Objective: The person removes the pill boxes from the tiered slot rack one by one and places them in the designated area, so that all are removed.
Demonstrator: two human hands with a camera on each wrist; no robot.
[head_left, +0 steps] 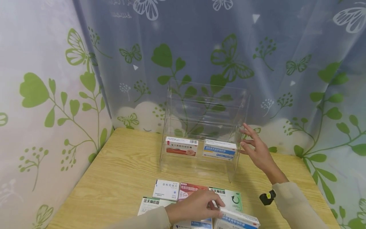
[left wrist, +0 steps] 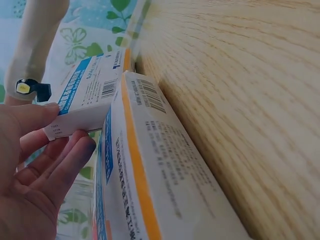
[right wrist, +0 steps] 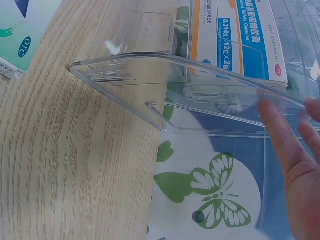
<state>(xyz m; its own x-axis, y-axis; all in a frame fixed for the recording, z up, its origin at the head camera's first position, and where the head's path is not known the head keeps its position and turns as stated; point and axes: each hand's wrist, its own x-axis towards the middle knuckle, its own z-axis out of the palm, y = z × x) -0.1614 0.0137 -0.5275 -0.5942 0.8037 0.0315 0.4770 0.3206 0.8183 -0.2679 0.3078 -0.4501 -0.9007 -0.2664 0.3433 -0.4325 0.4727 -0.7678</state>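
Note:
My left hand [head_left: 197, 205] pinches one end of a white-and-blue medicine box [head_left: 237, 220] between thumb and fingers. In the left wrist view, that held box [left wrist: 87, 90] tilts beside another white box with an orange stripe [left wrist: 150, 165]. My right hand [head_left: 258, 154] rests its extended fingertips against the right side of a clear tiered display rack [head_left: 204, 122]. On a low tier of the rack stand a red-and-white medicine box [head_left: 181, 148] and, to its right, a blue-and-white one [head_left: 219, 149]. The right wrist view shows my fingers [right wrist: 280, 132] along the rack's side panel.
Several medicine boxes lie on the wooden table [head_left: 114, 171] in front of the rack: a white one [head_left: 166, 190], a red one [head_left: 188, 190] and green-and-white ones [head_left: 228, 198], partly hidden by my left hand. A patterned curtain [head_left: 188, 38] hangs behind the table and along its sides.

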